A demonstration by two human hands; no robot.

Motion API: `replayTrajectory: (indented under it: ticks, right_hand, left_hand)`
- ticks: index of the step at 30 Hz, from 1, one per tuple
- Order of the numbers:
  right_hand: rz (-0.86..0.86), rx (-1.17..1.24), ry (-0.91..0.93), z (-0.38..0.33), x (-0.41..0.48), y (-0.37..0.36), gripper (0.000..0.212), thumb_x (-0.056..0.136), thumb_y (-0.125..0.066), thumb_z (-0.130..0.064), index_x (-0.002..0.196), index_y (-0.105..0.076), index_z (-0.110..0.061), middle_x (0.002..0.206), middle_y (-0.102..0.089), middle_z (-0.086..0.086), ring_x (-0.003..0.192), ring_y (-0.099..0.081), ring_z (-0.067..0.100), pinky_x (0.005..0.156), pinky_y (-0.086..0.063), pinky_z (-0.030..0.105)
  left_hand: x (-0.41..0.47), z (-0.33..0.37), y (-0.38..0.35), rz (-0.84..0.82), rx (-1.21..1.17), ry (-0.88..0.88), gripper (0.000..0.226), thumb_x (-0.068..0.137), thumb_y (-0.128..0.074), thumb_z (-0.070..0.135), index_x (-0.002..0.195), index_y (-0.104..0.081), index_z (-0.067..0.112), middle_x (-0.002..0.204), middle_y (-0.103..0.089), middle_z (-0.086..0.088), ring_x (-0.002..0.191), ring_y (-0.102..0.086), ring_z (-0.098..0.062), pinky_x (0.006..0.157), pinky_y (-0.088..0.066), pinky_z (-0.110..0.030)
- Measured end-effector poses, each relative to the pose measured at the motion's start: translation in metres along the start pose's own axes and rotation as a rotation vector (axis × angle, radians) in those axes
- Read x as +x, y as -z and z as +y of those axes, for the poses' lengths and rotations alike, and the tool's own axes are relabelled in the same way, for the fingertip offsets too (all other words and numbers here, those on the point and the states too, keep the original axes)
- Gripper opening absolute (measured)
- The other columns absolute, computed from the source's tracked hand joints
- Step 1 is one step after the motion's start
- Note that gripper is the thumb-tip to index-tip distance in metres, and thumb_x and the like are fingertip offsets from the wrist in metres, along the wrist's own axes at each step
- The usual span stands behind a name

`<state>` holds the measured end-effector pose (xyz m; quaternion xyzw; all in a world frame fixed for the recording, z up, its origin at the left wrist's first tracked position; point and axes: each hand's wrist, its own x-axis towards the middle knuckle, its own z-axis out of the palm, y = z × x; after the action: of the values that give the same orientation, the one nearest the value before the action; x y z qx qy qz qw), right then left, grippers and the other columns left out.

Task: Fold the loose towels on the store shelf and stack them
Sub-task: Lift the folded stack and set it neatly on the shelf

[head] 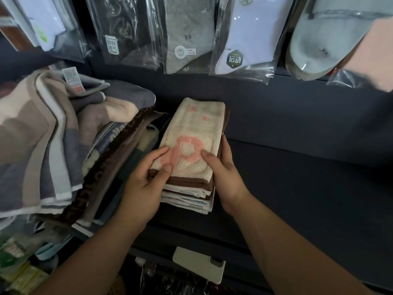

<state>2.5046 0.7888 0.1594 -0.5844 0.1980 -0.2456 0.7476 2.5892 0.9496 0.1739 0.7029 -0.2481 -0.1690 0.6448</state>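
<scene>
On the dark grey shelf [297, 188], a loose heap of grey, beige and brown towels [53, 135] fills the left edge. Beside it, a stack of folded towels [191, 194] carries a long-folded cream terry towel with pink pattern [195, 128]. The left hand [146, 182] pinches its near left corner; the right hand [225, 173] clasps its right side.

Bagged socks [187, 35] hang in a row above; a beige phone [198, 264] lies below, green packets [12, 258] lower left.
</scene>
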Motion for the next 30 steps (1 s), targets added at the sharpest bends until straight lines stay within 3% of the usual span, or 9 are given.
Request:
replayTrajectory:
  ticks: [5,7,13,18,21,23,25,27,30]
  right_hand:
    - [0.031,0.005,-0.007,-0.019,0.002,0.004,0.074,0.092,-0.069,-0.023,0.138,-0.027,-0.062,0.13,-0.064,-0.011,0.113,-0.067,0.011,0.098,-0.055,0.037]
    - [0.038,0.008,0.014,-0.028,0.006,0.0,0.067,0.09,-0.071,-0.022,0.124,-0.034,-0.066,0.126,-0.067,-0.011,0.111,-0.069,0.012,0.093,-0.058,0.037]
    - [0.035,0.053,-0.022,-0.015,0.01,-0.016,0.064,0.089,-0.072,-0.03,0.132,-0.04,-0.064,0.129,-0.067,-0.006,0.113,-0.068,0.021,0.095,-0.056,0.049]
    - [0.119,-0.045,-0.017,0.002,0.012,-0.017,0.058,0.097,-0.051,-0.039,0.143,-0.026,-0.064,0.139,-0.058,-0.011,0.12,-0.062,0.015,0.101,-0.052,0.043]
    - [0.149,-0.099,-0.067,0.004,0.012,-0.015,0.066,0.093,-0.054,-0.047,0.143,-0.017,-0.067,0.148,-0.048,-0.006,0.128,-0.056,0.016,0.105,-0.049,0.045]
    - [0.201,-0.289,-0.041,-0.005,0.014,-0.013,0.079,0.084,-0.06,-0.058,0.142,-0.008,-0.069,0.163,-0.024,-0.003,0.144,-0.037,0.021,0.115,-0.037,0.047]
    - [0.18,-0.65,0.145,-0.025,0.018,-0.008,0.085,0.089,-0.06,-0.055,0.151,-0.002,-0.055,0.168,-0.002,-0.006,0.154,-0.006,0.019,0.122,-0.014,0.043]
    - [0.002,-1.032,0.404,-0.05,0.026,-0.008,0.067,0.097,-0.05,-0.05,0.156,-0.018,-0.041,0.168,-0.006,-0.002,0.154,0.006,0.019,0.123,0.005,0.047]
    - [-0.384,-1.332,0.431,-0.07,0.048,-0.009,0.046,0.106,-0.035,-0.045,0.151,-0.036,-0.039,0.166,-0.018,-0.006,0.155,0.003,0.018,0.121,0.011,0.05]
  left_hand:
    - [0.018,0.017,0.005,-0.044,-0.06,0.048,0.04,0.092,-0.061,0.004,0.112,-0.071,0.037,0.113,-0.073,0.012,0.102,-0.069,-0.002,0.078,-0.053,-0.017]
    - [0.029,0.024,0.005,-0.049,-0.159,0.101,0.042,0.092,-0.059,0.004,0.117,-0.072,0.034,0.119,-0.073,0.007,0.11,-0.068,-0.01,0.089,-0.053,-0.029]
    - [0.021,0.018,-0.002,0.019,-0.273,0.116,0.05,0.093,-0.063,0.005,0.134,-0.062,0.034,0.122,-0.073,0.006,0.109,-0.07,-0.011,0.087,-0.055,-0.03]
    - [0.014,0.001,-0.001,0.043,-0.264,0.094,0.042,0.099,-0.061,0.017,0.135,-0.062,0.038,0.127,-0.07,0.009,0.115,-0.067,-0.008,0.097,-0.053,-0.034]
    - [0.017,0.005,0.0,-0.001,-0.151,0.045,0.039,0.1,-0.06,0.019,0.132,-0.063,0.04,0.125,-0.07,0.014,0.113,-0.066,0.0,0.097,-0.053,-0.027]
    - [0.019,0.009,0.004,-0.006,0.026,-0.031,0.039,0.1,-0.061,0.02,0.132,-0.062,0.042,0.128,-0.066,0.018,0.116,-0.061,0.006,0.101,-0.051,-0.024]
    - [0.022,0.012,0.008,0.027,0.317,-0.183,0.041,0.099,-0.061,0.016,0.132,-0.063,0.039,0.141,-0.056,0.018,0.129,-0.05,0.005,0.112,-0.04,-0.023]
    - [0.023,0.017,0.009,0.043,0.563,-0.379,0.038,0.098,-0.058,0.013,0.131,-0.066,0.031,0.148,-0.05,0.012,0.137,-0.042,0.0,0.114,-0.031,-0.02]
    - [0.022,0.021,0.004,-0.048,0.718,-0.541,0.042,0.098,-0.048,0.03,0.136,-0.063,0.019,0.146,-0.056,-0.001,0.137,-0.045,-0.01,0.115,-0.03,-0.02]
